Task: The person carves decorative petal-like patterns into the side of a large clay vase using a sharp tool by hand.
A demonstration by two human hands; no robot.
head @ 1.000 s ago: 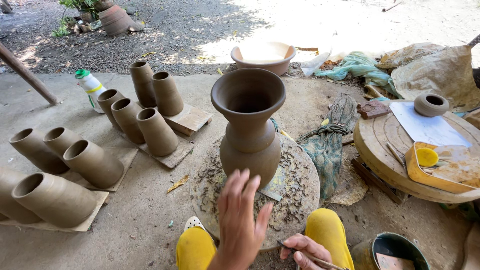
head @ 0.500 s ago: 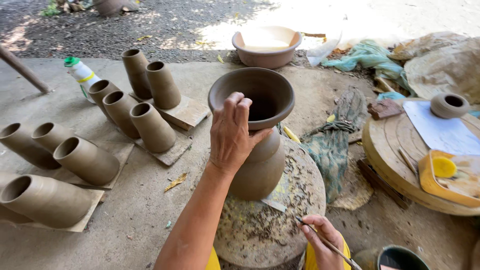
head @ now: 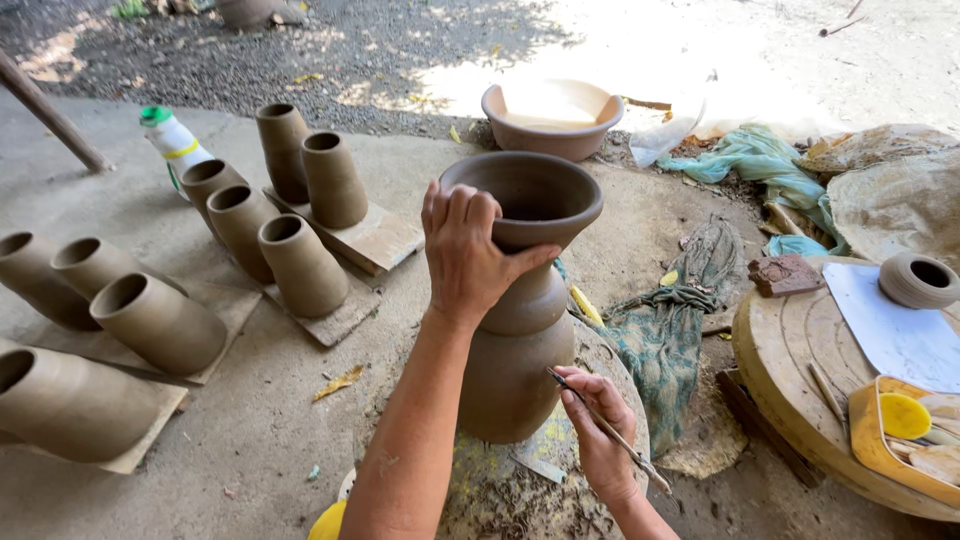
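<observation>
Clay vase [head: 515,350] stands upright at frame centre on a turntable [head: 500,495]. Left hand [head: 468,250] grips its flared rim at 9 o'clock. Right hand [head: 597,430], at 5 o'clock, is closed on a thin stick tool [head: 610,432], tip touching the vase body.

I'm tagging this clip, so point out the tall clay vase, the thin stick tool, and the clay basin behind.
tall clay vase [head: 515,370], head view, on its lower body.
thin stick tool [head: 610,432], head view, mid-shaft, in the right hand.
clay basin [head: 555,140], head view, on its front wall.
</observation>
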